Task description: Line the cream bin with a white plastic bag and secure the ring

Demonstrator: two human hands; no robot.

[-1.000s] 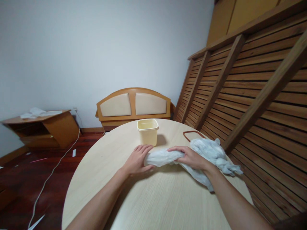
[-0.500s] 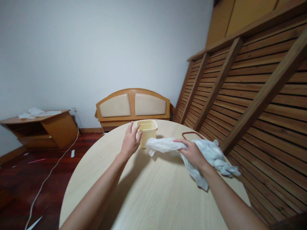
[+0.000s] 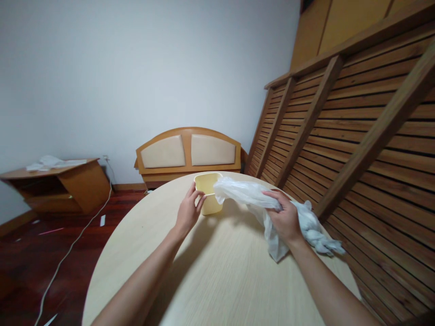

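Note:
A pale yellow plastic bin (image 3: pixel 212 206) stands near the far edge of the round table, tilted a little. My left hand (image 3: pixel 189 207) grips its rim at the near left corner, fingers and thumb closed on it. In my right hand (image 3: pixel 282 215) is a white plastic bag (image 3: pixel 243 192), bunched up and held above the table. One end of the bag reaches the bin's right rim, and its other end hangs down below my hand. Behind my right hand lies a heap of whitish plastic bags (image 3: pixel 314 231), partly hidden by the hand.
The round wooden table (image 3: pixel 234 280) fills the foreground. Past it stands a padded headboard (image 3: pixel 186 140) against the wall. A slatted wooden frame (image 3: pixel 340 136) leans along the right. To the left are a low desk (image 3: pixel 81 185) and a white cable (image 3: pixel 74 246) across the floor.
My left hand has closed on the bin's rim, and the bin now leans. My right hand has lifted the plastic bag, bringing its end up to the bin's rim.

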